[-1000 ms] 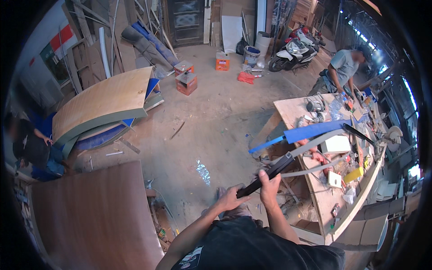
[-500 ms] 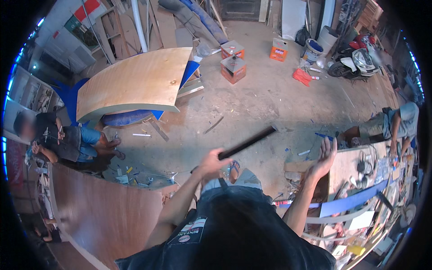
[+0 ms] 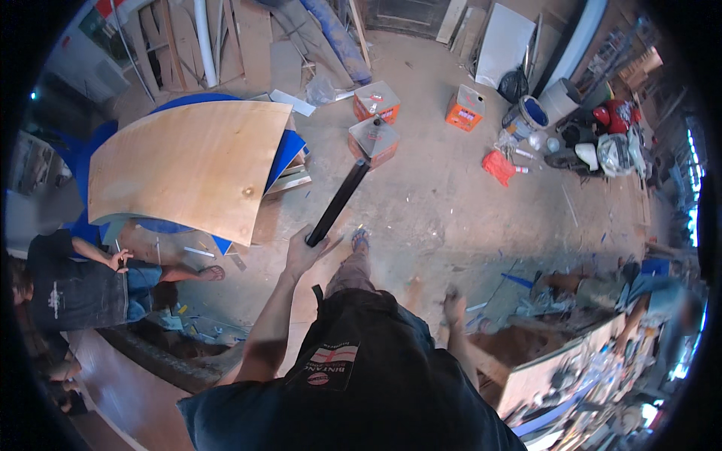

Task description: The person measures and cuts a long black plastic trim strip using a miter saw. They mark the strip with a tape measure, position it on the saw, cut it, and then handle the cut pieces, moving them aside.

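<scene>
My left hand [image 3: 303,252] is closed around the lower end of a long, straight black bar [image 3: 340,201], which slants up and to the right over the floor. It may be a tube; its exact kind does not show. The bar's far end overlaps the view of a square metal can. My right hand [image 3: 454,307] hangs low on the right, near the corner of a cluttered workbench [image 3: 526,376]. Its fingers are blurred, and nothing can be made out in it.
A curved plywood panel [image 3: 188,169] lies over blue pieces at the left. Square orange-and-grey cans [image 3: 374,143] stand ahead, with a paint bucket [image 3: 525,116] and a motorbike [image 3: 613,154] farther right. A seated person [image 3: 79,282] is at the left; another person [image 3: 639,301] bends over the bench.
The black bar has swung more upright and moved left with my left hand. My right hand has dropped from its raised, spread pose. My body has moved forward, away from the workbench.
</scene>
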A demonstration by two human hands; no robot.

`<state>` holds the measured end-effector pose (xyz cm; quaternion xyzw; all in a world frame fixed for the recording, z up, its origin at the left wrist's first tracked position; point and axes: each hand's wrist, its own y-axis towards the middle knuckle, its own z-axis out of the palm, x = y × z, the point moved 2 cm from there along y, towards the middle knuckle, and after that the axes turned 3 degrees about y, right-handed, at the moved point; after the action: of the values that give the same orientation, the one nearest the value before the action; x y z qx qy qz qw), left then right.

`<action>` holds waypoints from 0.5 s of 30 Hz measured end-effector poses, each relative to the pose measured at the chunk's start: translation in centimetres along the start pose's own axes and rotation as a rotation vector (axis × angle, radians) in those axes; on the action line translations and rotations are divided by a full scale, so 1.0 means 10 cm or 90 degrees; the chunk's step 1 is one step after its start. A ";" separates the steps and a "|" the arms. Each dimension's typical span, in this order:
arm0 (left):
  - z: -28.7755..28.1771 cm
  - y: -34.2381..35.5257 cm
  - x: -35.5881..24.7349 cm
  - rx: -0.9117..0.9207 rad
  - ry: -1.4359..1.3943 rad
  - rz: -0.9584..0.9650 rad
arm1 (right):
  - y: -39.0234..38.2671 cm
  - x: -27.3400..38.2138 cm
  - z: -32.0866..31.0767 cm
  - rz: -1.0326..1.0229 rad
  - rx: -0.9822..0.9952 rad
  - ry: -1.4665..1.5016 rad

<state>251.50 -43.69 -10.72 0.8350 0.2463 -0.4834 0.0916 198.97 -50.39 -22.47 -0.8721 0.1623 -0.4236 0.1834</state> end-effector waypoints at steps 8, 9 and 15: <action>0.57 2.30 -0.95 0.091 -0.083 0.059 | 0.80 -0.62 0.06 0.156 0.165 -0.201; 0.62 2.51 -1.02 0.083 -0.093 0.073 | 1.03 -0.52 0.07 0.160 0.168 -0.195; 0.83 3.59 -1.16 0.065 -0.073 -0.016 | 2.94 0.04 0.30 0.094 0.205 -0.210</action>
<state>258.34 -81.66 -8.19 0.8063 0.2263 -0.5435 0.0568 197.87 -75.86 -37.38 -0.8746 0.1241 -0.2814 0.3747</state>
